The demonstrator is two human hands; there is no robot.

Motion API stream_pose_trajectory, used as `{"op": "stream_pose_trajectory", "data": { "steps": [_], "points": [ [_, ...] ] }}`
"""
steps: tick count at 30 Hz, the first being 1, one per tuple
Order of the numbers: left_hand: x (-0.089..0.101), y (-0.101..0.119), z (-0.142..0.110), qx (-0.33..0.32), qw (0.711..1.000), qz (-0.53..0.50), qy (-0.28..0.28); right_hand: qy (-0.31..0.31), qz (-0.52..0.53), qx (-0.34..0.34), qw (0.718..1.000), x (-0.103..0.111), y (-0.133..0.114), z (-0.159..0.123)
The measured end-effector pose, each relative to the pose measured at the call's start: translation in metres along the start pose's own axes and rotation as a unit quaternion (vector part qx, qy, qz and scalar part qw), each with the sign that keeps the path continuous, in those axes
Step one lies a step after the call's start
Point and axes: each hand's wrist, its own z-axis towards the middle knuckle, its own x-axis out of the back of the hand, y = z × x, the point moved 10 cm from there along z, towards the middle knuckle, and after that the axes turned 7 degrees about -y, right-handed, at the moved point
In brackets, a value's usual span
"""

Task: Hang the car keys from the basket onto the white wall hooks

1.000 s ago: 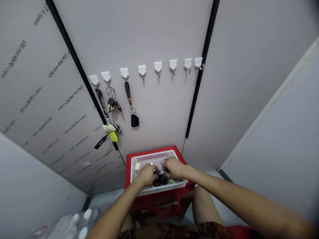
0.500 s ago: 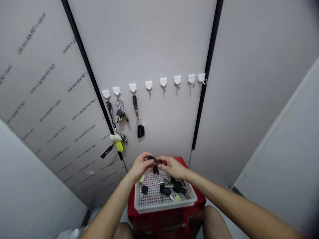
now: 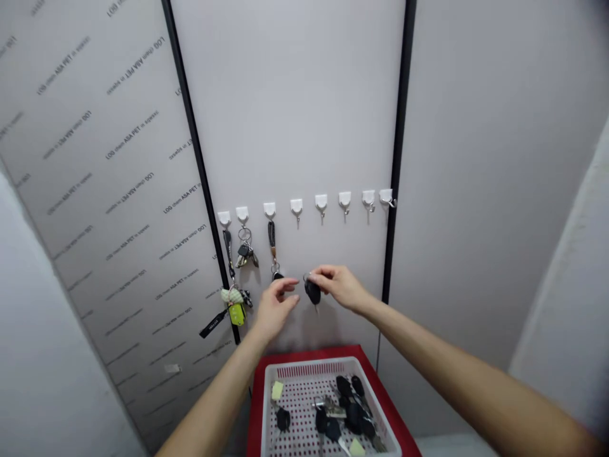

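Observation:
My right hand [image 3: 343, 287] pinches the metal ring of a black-headed key [image 3: 313, 292], which dangles in front of the wall. To its left, my left hand [image 3: 276, 307] has thumb and fingers apart with nothing between them. That hand partly covers a black car key fob hanging by a braided strap [image 3: 271, 235] from the third hook from the left. Just above my hands, a bare white hook [image 3: 297, 207] is stuck on the wall. Below sits a white plastic basket [image 3: 311, 367] with several black-headed keys [image 3: 354, 416] and metal keys inside.
More bare hooks [image 3: 344, 201] continue the row to the right. A key ring with keys [image 3: 245, 251] and a strap with a yellow-green fob [image 3: 236, 313] hang at the left. Under the basket is a red surface [image 3: 257, 406]. Black strips [image 3: 398, 152] run down the wall.
Both hands have risen from over the basket to just below the hooks. The left hand has let go of the key; the right hand holds it by the ring. The view has tilted up.

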Motion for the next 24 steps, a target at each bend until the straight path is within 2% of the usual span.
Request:
{"op": "stream_pose_trajectory", "data": {
  "steps": [3, 5, 10, 14, 18, 22, 24],
  "points": [
    [-0.007, 0.039, 0.018, -0.068, 0.995, 0.069, -0.012, 0.058, -0.005, 0.048, 0.997, 0.021, -0.029, 0.024],
    [-0.007, 0.059, 0.028, -0.096, 0.988, 0.118, 0.01, 0.105, 0.005, 0.058, 0.993, 0.034, -0.04, 0.038],
    [0.001, 0.084, 0.05, -0.11, 0.97, 0.208, 0.064, 0.192, 0.003, 0.041, 0.981, 0.054, -0.047, 0.066],
    [0.006, 0.085, 0.062, -0.102, 0.963, 0.233, 0.083, 0.242, -0.104, 0.007, 0.965, 0.062, -0.048, 0.078],
    [0.005, 0.079, 0.06, -0.087, 0.96, 0.256, 0.08, 0.23, -0.19, -0.015, 0.954, 0.059, -0.051, 0.078],
    [-0.001, 0.065, 0.032, -0.101, 0.955, 0.268, 0.083, 0.225, -0.222, 0.02, 0.949, 0.055, -0.045, 0.049],
    [-0.011, 0.043, 0.009, -0.095, 0.958, 0.264, 0.067, 0.2, -0.238, 0.031, 0.95, 0.046, -0.027, 0.025]
  ]
}}
